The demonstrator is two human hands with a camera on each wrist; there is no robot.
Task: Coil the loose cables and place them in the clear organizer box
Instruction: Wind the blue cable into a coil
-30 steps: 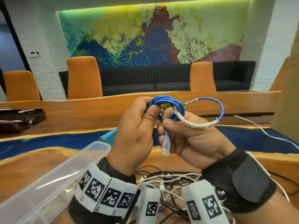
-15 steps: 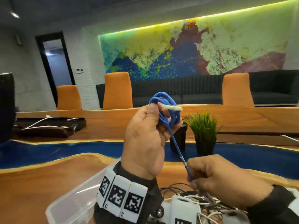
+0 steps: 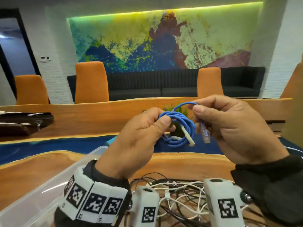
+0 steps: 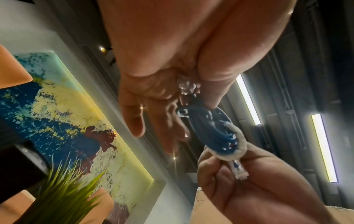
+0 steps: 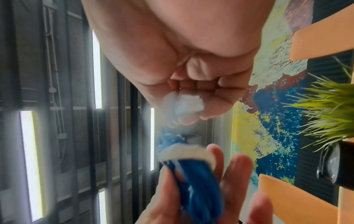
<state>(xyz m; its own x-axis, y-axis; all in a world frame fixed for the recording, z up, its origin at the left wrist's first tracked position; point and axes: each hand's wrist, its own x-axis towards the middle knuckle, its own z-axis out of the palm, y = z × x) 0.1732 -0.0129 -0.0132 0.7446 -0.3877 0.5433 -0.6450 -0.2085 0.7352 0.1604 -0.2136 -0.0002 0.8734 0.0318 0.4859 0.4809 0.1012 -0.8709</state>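
Clearly the left hand (image 3: 139,138) was pinching the blue Ethernet cable coil (image 3: 177,128) between thumb and curled fingers, with a white tie strap (image 3: 236,136) poking out of the loops just beyond the thumb. Across a small gap, the right hand (image 3: 229,128) pinched the cable's free tail, so that its clear RJ45 plug (image 3: 205,133) dangled below the right fingertips and a short arc of cable bridged the two hands above the coil.

Below and nearer the left wrist lay the clear organizer box (image 3: 49,185), its rim beside the forearm. Under both wrists, on the wooden table (image 3: 188,163), sat the tangle of black and white cables (image 3: 178,192) not yet coiled. Beyond the hands stood a potted grass plant (image 4: 63,189), mostly hidden behind them in the head view.

The likely trouble was the coil springing apart: the loops looked loosely stacked (the strap did not seem fastened round them), so a slackened left pinch, or a tug from the right on the tail, could spill them. The dangling plug could also snag the pile on the way down.

Room was open to the left, towards the box; straight below, the tangle crowded the table near its edge.
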